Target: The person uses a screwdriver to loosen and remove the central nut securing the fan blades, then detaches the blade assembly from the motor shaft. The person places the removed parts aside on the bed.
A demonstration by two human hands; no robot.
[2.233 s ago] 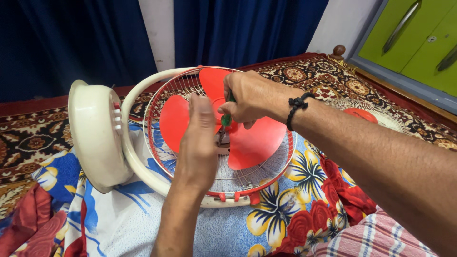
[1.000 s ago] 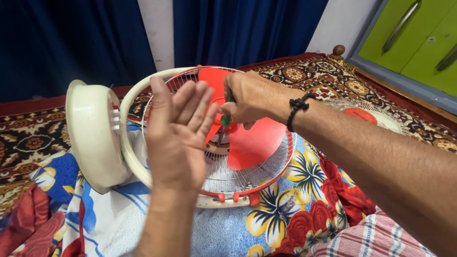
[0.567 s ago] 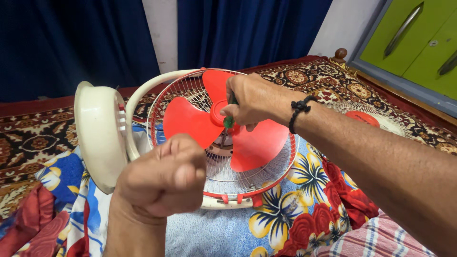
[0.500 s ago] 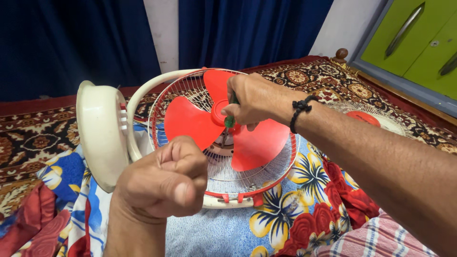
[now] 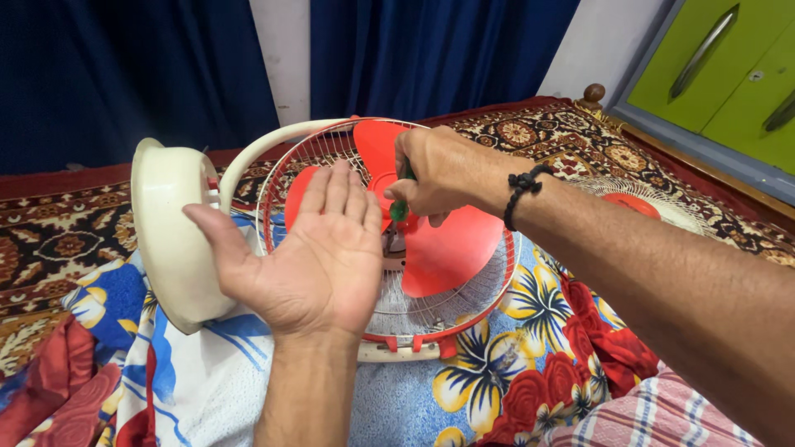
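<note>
While the bed [image 5: 530, 389] under its flowered sheet carries everything, your fan [image 5: 389, 273] lies across its middle, tipped on its side. The fan's cream base [image 5: 170, 236] stands on edge toward the bed's left side, and the cream ring with its red wire guard [image 5: 447, 319] opens up toward you. Inside the guard sit the red blades [image 5: 451, 248]. A second guard half [image 5: 642, 203], pale with a red centre, lies near the bed's far right edge.

Your right hand [image 5: 439, 174] reaches over the blades' hub, its grip closed tight around a green-handled screwdriver [image 5: 401, 207] that points down at the hub. Your left hand [image 5: 319, 248] hovers in front of the guard, palm up, fingers spread flat, holding nothing.
</note>
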